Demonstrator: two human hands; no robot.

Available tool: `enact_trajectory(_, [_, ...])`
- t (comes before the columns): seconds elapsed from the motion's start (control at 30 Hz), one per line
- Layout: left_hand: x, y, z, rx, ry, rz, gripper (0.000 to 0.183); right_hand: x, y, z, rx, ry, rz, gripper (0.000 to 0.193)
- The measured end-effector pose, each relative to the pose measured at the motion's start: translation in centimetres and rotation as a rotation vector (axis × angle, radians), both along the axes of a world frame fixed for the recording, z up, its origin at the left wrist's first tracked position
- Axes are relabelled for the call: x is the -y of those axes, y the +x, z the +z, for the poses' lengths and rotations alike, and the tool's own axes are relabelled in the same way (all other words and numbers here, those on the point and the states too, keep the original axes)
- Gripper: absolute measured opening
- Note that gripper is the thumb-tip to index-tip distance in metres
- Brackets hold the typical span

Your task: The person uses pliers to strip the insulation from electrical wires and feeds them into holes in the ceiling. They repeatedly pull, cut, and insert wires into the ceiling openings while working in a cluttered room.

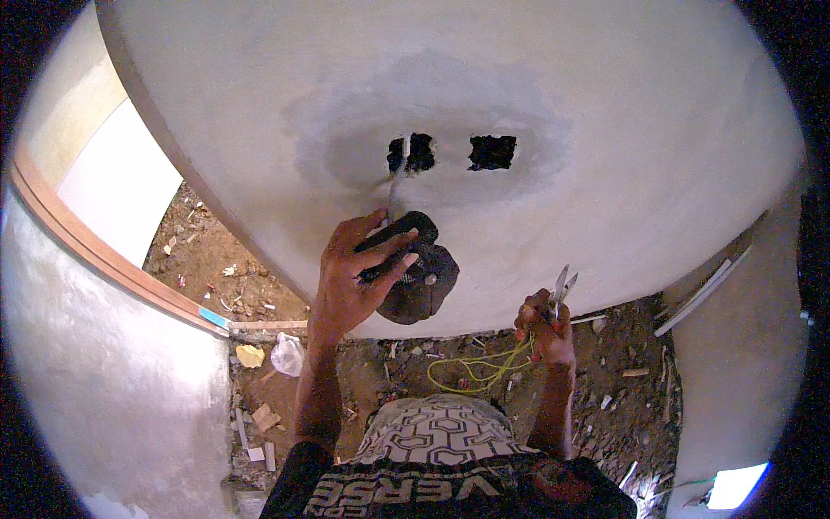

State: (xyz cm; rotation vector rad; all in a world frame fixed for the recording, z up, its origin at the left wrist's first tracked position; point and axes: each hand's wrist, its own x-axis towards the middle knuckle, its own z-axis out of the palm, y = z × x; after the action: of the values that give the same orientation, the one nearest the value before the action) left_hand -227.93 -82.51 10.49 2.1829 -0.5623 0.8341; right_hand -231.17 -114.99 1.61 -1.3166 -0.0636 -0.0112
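My left hand (367, 259) is closed on a black, lobed piece (419, 290) with a small pale dot, whose kind I cannot make out. A thin pale tube or cable (398, 186) runs up from beside its fingers into the left, rough-edged wall hole (411, 153). Lower on the right, my right hand (546, 329) grips a hand tool with two pointed metal blades (564, 284), slightly apart. Red shows by its palm, likely the handles; whether it is scissors or pliers is unclear. A loop of yellow-green wire (471, 376) hangs beside this hand.
A second square hole (493, 152) sits to the right in the plastered wall (605, 199). Damp-looking grey plaster surrounds both holes. Rubble-strewn ground (605, 389) lies below, with a clear plastic bag (288, 355) at left. Side walls stand at both edges; pale strips (705, 291) lean at right.
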Motion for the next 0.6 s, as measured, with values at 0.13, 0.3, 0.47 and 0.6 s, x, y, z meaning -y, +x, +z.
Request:
enact_trajectory(0.13, [-0.2,0.3,-2.0,-0.175,-0.366,-0.072,0.030,1.9,0.7,-2.5,0.002,0.129,0.185,0.020])
enact_trajectory(0.3, [-0.8,1.2,-3.0,-0.180,-0.534,-0.110,0.032,3.0,1.3,-3.3,-0.033,0.227,0.152,0.023])
enact_trajectory(0.47, [-1.5,1.7,-3.6,-0.267,-0.657,-0.166,0.037,1.5,1.0,0.0,0.012,0.083,-0.067,0.019])
enact_trajectory(0.6, [-2.4,2.0,-4.6,-0.417,-0.951,-0.269,0.038,1.5,1.3,0.6,-0.005,0.100,-0.058,0.020])
